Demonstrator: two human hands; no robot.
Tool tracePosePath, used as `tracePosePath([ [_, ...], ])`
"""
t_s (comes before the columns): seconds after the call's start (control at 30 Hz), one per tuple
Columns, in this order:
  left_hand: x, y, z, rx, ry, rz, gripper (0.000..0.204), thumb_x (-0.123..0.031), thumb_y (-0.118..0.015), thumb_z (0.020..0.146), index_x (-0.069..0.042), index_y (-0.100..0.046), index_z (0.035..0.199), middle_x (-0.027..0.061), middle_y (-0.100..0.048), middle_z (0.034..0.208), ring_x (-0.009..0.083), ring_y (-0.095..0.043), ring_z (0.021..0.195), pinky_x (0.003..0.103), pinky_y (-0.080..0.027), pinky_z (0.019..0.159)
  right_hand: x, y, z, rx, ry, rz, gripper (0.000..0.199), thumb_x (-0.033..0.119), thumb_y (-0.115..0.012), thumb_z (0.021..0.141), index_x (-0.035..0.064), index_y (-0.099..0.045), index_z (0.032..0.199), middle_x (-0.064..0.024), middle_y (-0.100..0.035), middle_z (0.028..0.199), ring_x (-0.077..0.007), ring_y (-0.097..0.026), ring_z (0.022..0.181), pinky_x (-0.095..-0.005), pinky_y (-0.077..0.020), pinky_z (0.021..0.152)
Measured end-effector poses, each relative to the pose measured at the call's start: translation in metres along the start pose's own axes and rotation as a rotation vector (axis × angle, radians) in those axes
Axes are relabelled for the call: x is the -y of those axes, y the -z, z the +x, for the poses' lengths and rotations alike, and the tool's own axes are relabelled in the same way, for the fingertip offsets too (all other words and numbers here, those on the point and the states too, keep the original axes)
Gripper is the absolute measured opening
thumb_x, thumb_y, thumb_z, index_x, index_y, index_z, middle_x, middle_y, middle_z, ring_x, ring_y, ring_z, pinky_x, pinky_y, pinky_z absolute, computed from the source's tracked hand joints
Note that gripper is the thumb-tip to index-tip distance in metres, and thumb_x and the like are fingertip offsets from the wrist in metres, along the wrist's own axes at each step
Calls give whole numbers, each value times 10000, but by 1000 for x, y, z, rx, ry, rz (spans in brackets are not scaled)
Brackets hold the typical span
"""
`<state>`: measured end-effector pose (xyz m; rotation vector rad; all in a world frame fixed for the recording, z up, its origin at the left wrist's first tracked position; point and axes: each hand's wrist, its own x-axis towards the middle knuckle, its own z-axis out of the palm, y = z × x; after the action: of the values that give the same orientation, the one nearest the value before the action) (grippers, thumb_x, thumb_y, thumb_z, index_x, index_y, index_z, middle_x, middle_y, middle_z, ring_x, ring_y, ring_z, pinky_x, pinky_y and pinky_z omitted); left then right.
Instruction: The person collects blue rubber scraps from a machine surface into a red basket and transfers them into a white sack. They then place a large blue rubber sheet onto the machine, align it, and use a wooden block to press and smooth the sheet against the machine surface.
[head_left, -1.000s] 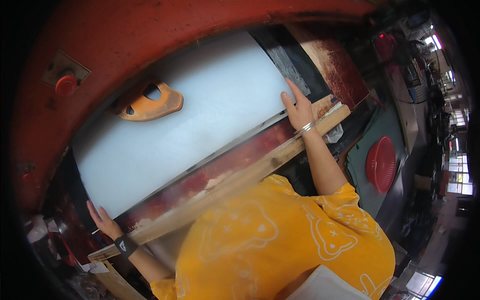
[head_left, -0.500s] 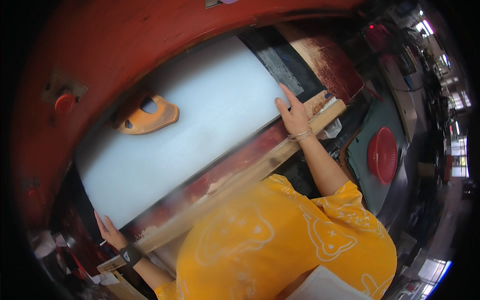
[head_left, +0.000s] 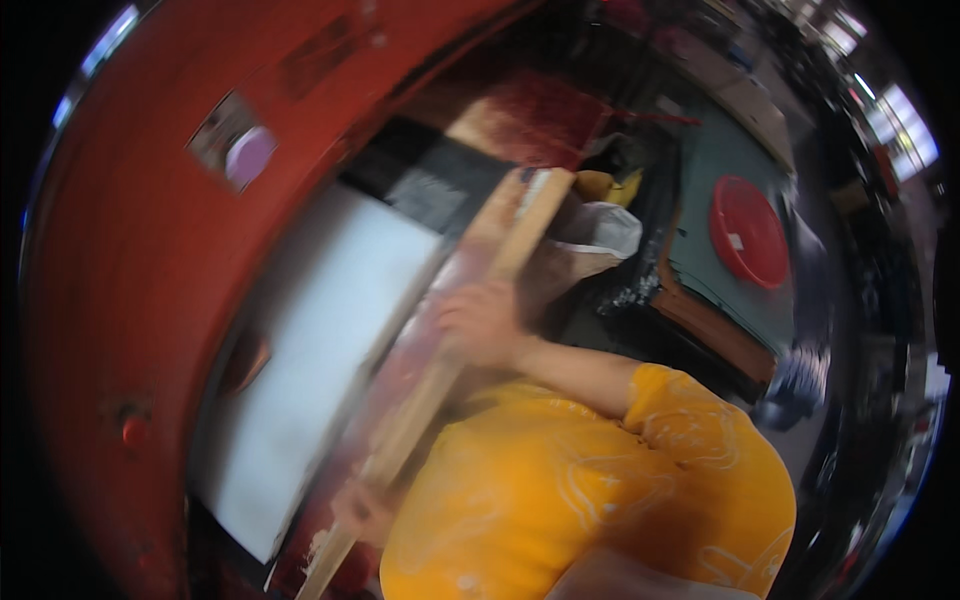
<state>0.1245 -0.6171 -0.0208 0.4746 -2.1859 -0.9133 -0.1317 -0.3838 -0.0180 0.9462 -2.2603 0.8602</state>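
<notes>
A thick white board (head_left: 345,320) lies on the bed under a large red machine. On its far part, in the machine's shadow, sits a curved orange-brown piece (head_left: 244,362), now partly hidden. My right hand (head_left: 485,325) is off the board, over the wooden rail (head_left: 535,225) along the front of the bed. Lower down, my left hand (head_left: 362,508) is by the same rail, close to my body. Motion smears the fingers of both hands, and I can make out nothing held in either.
The red machine body (head_left: 130,290) rises along the left, with a purple button (head_left: 250,157) and a red knob (head_left: 134,430). A crumpled whitish bag (head_left: 608,232) hangs beyond the rail. Right of it, a red plastic basket (head_left: 748,235) rests on a green-grey surface (head_left: 715,165).
Both hands have left the board's edges and come back to the front rail. The view has turned, showing more of the machine's left side. The orange-brown piece appears deeper under the machine.
</notes>
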Motion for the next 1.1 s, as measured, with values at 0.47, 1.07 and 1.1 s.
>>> tracePosePath([
  [0.47, -87, -210, 131, -287, -72, 48, 499, -173, -562, 926, 8, -404, 1362, 164, -454, 1373, 282, -436, 1264, 391, -327, 1056, -303, 132, 119, -382, -420, 498, 190, 26, -570, 855, 47, -622, 1036, -60, -627, 997, -149, -598, 943, -295, -487, 854],
  [1.07, -45, -305, 215, -740, 416, 885, 552, -529, -479, 919, -149, -517, 1317, 79, -558, 1294, 295, -516, 1188, 444, -372, 985, -755, 217, 381, -299, -1067, -13, 665, 575, -445, 887, -37, -646, 1054, -170, -653, 939, -266, -659, 790, -344, -535, 640],
  [1.1, -41, -303, 214, -735, 411, 890, 546, -517, -490, 918, -141, -520, 1313, 83, -559, 1290, 296, -516, 1186, 439, -375, 988, -752, 217, 385, -325, -1057, -50, 639, 569, -441, 891, -26, -638, 1017, -158, -637, 892, -257, -644, 746, -345, -517, 608],
])
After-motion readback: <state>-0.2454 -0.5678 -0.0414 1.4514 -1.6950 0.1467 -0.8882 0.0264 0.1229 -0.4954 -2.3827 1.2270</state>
